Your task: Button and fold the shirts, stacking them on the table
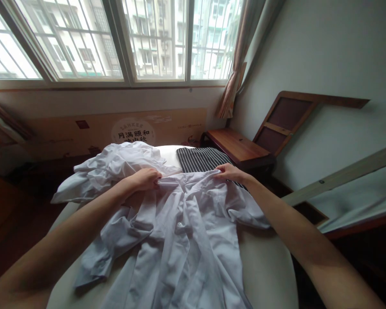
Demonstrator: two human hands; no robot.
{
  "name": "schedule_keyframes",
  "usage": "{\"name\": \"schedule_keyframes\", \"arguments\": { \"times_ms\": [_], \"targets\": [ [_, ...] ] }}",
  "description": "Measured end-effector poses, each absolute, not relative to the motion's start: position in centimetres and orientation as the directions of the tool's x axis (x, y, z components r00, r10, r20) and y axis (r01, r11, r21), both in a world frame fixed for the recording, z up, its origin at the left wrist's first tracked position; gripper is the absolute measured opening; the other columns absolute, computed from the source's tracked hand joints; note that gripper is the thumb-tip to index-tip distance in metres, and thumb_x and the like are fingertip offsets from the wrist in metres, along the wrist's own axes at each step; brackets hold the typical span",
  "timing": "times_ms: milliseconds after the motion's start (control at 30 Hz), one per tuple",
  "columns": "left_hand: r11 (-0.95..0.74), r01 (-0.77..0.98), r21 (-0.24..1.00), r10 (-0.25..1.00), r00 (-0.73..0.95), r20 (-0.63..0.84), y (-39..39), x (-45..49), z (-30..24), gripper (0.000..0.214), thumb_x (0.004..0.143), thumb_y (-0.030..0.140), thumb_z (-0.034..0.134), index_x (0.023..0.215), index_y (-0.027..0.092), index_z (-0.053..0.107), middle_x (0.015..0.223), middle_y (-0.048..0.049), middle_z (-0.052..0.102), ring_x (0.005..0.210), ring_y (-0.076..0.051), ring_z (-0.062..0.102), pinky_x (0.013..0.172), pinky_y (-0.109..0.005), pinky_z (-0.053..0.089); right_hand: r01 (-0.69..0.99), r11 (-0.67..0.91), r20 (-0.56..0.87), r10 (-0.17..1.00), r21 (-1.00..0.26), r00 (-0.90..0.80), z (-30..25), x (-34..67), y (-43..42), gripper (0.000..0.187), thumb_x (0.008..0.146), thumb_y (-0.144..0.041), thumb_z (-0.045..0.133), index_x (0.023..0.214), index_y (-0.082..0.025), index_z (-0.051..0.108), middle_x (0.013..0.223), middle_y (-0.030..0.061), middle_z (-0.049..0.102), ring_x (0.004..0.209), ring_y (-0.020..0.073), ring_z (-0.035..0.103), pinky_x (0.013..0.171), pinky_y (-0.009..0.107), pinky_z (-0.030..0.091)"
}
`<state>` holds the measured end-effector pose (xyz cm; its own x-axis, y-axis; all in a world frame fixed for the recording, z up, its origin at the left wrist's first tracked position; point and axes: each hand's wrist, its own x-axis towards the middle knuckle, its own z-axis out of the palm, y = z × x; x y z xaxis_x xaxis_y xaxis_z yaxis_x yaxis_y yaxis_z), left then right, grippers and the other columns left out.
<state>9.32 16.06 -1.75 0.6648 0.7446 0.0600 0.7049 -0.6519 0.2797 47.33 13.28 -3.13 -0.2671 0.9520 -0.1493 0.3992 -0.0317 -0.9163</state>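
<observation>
White shirt (196, 253) lies spread out, but wrinkly and not folded; left hand (147, 178) and right hand (229, 172) pinch its top. Crumpled white cloth (115, 165) sits at eleven o'clock.

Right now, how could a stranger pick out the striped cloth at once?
Below the window, find the pale table. Toward its far right edge, beyond the white shirt stretched between left hand and right hand, lies the striped cloth. Unlike its white neighbours, it is dark with thin pale stripes.
</observation>
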Motion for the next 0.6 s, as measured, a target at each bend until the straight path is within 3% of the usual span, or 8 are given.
{"name": "schedule_keyframes", "arguments": {
  "times_ms": [67, 167, 267, 333, 433, 533, 600],
  "targets": [
    [-0.583, 0.704, 0.405, 0.78, 0.625, 0.037, 16.6, 8.9, -1.7, 0.013, 0.063, 0.029, 0.064, 0.063, 0.016, 0.064, 0.062, -0.0024, 0.06, 0.065, -0.018, 0.056, 0.065, -0.028, 0.043, 0.407, -0.026, -0.13, 0.964, -0.913, -0.23, -2.9, 47.4, 13.6, 0.033, 0.056, -0.04, 0.08, 0.071, -0.014, 0.065, 0.055, -0.0017, 0.058, 0.05, 0.01, 0.051, 0.05, 0.022, 0.041],
    [-0.411, 0.553, 0.725, 0.796, 0.605, -0.01, 17.9, 8.9, -0.5, 0.016, 0.063, 0.029, 0.063, 0.068, 0.014, 0.061, 0.063, -0.0006, 0.059, 0.063, -0.016, 0.056, 0.062, -0.026, 0.044, 0.375, 0.011, -0.053, 0.986, -0.927, -0.159, -2.1, 47.0, 14.9, 0.033, 0.062, -0.042, 0.075, 0.077, -0.014, 0.066, 0.059, -0.0007, 0.06, 0.052, 0.0106, 0.052, 0.052, 0.023, 0.042],
    [-0.33, 0.452, 0.829, 0.821, 0.57, 0.016, 19.8, 9.9, 0.8, 0.016, 0.061, 0.026, 0.064, 0.07, 0.014, 0.059, 0.067, -0.001, 0.06, 0.062, -0.014, 0.056, 0.061, -0.026, 0.045, 0.527, 0.117, 0.081, 0.993, -0.842, -0.091, -0.9, 45.0, 17.0, 0.029, 0.066, -0.041, 0.072, 0.081, -0.016, 0.067, 0.07, 0.0019, 0.065, 0.066, 0.015, 0.058, 0.063, 0.025, 0.045],
    [-0.338, 0.553, 0.761, 0.865, 0.501, 0.02, 21.1, 11.1, 1.0, 0.014, 0.061, 0.023, 0.063, 0.072, 0.014, 0.059, 0.066, -0.0017, 0.06, 0.06, -0.015, 0.057, 0.059, -0.026, 0.044, 0.734, 0.131, 0.162, 0.986, -0.666, -0.029, -0.3, 42.4, 18.5, 0.024, 0.068, -0.039, 0.071, 0.078, -0.018, 0.067, 0.077, 0.0041, 0.067, 0.079, 0.0194, 0.061, 0.072, 0.028, 0.045],
    [-0.387, 0.785, 0.483, 0.921, 0.354, 0.163, 22.4, 13.3, 0.2, 0.022, 0.066, 0.02, 0.064, 0.087, 0.014, 0.063, 0.078, -0.0067, 0.064, 0.07, -0.02, 0.06, 0.065, -0.031, 0.045, 0.907, 0.067, 0.245, 0.969, -0.415, 0.04, -0.7, 38.0, 20.1, 0.026, 0.076, -0.043, 0.065, 0.087, -0.019, 0.066, 0.092, 0.0095, 0.068, 0.094, 0.025, 0.06, 0.084, 0.035, 0.042],
    [-0.438, 0.89, 0.127, 0.84, 0.354, 0.412, 21.6, 14.6, -1.1, 0.033, 0.073, 0.016, 0.06, 0.106, 0.016, 0.06, 0.109, -0.0151, 0.06, 0.101, -0.03, 0.055, 0.085, -0.041, 0.041, 0.935, 0.127, 0.243, 0.969, -0.33, -0.046, -2.0, 35.4, 20.3, 0.037, 0.082, -0.045, 0.06, 0.107, -0.018, 0.06, 0.111, 0.0151, 0.062, 0.107, 0.0289, 0.054, 0.093, 0.042, 0.036],
    [-0.44, 0.898, -0.026, 0.778, 0.395, 0.489, 19.6, 14.7, -1.7, 0.031, 0.078, 0.015, 0.056, 0.109, 0.017, 0.058, 0.122, -0.0167, 0.054, 0.113, -0.032, 0.047, 0.091, -0.045, 0.035, 0.938, 0.137, 0.255, 0.965, -0.317, -0.055, -2.7, 35.5, 19.3, 0.042, 0.083, -0.045, 0.058, 0.115, -0.017, 0.056, 0.12, 0.0171, 0.055, 0.114, 0.0319, 0.047, 0.098, 0.046, 0.031]
  ]
}}
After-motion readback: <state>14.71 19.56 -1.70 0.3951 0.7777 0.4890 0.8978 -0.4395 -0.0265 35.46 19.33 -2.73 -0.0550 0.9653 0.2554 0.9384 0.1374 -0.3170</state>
